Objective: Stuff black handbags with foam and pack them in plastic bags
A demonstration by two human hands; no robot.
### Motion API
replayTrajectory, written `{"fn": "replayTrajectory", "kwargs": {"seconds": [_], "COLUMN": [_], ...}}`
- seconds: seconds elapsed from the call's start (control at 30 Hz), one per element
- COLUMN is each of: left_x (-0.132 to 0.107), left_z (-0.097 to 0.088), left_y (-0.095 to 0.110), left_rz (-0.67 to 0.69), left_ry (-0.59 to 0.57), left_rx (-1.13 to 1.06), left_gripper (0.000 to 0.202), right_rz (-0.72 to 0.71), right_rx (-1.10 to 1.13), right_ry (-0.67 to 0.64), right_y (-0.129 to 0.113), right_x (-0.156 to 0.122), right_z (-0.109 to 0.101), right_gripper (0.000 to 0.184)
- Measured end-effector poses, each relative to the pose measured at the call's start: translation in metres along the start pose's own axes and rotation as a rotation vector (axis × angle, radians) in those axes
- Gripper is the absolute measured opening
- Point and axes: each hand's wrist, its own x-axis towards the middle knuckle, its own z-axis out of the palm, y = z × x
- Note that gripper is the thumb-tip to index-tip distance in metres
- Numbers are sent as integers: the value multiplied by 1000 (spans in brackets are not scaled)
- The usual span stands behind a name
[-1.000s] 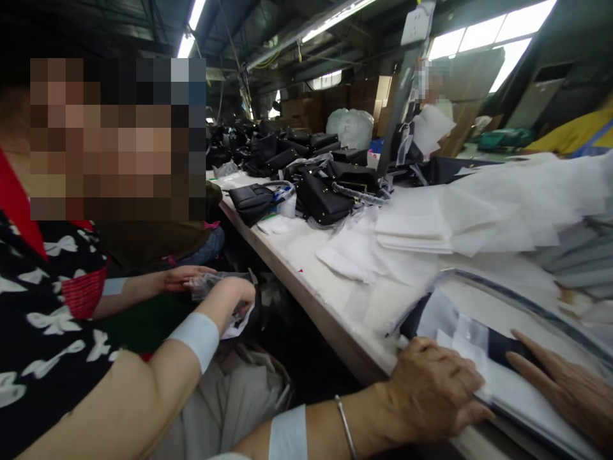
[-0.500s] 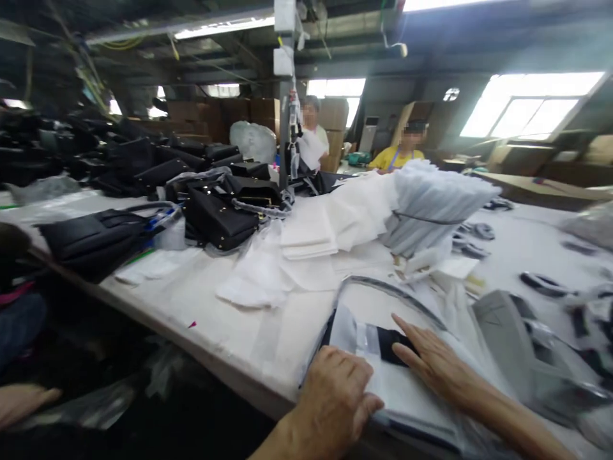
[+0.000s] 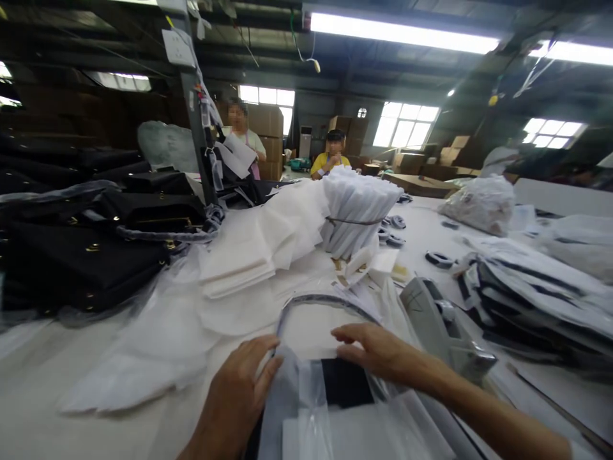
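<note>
right before me, on the white table (image 3: 29, 409), lies a black bag (image 3: 347, 386), its lower part running out of view. a translucent strip (image 3: 313, 383) crosses its top edge, and a white sheet (image 3: 364, 431) lies over its front. its wrapped handle (image 3: 318, 297) arches away from me on the tabletop. my left hand (image 3: 244, 383) is at the bag's left side, thumb and forefinger apart, their tips at the foot of the handle; i cannot tell whether they touch it. my right hand (image 3: 366, 348) is over the other side, inside the line of the arch, fingers stretched out and thumb a little apart from them, gripping nothing.

just beyond my right forearm stands a grey device (image 3: 426, 319) with a mark on its side. past the handle, a fan of white sheets (image 3: 258, 249) spreads leftward, and behind it stands a white bundle (image 3: 359, 211) bound with a dark band. black bags (image 3: 81, 262) are heaped on the left; dark pieces in pale wrapping (image 3: 536, 294) lie on the right.

farther off, by a pillar (image 3: 191, 115), one person (image 3: 251, 140) stands near white sheets, and another in yellow (image 3: 328, 165) sits before cardboard boxes.
</note>
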Motion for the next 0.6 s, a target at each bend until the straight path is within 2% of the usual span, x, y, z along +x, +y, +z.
{"fn": "replayTrajectory", "kwargs": {"seconds": [0.07,0.13,0.23,0.4,0.6], "left_x": [17,31,46,59,62], "left_z": [7,15,26,41,44], "left_y": [-12,-21,-29,-37,-49], "left_rz": [-170,-324,-437,-405,-266], "left_ry": [-67,-159,-264,-311,-380], "left_rx": [-56,-126,-243,-316,-128], "left_gripper": [28,33,36,35,35], "right_rz": [46,110,182,249,269], "right_rx": [-49,-122,-204,-330,-457], "right_ry": [121,207,232,172,84], "right_y": [20,39,61,79,86], "right_x": [20,44,79,121,132], "right_z": [-21,-37,-46,-37,-38], "right_gripper": [33,29,25,21,22]}}
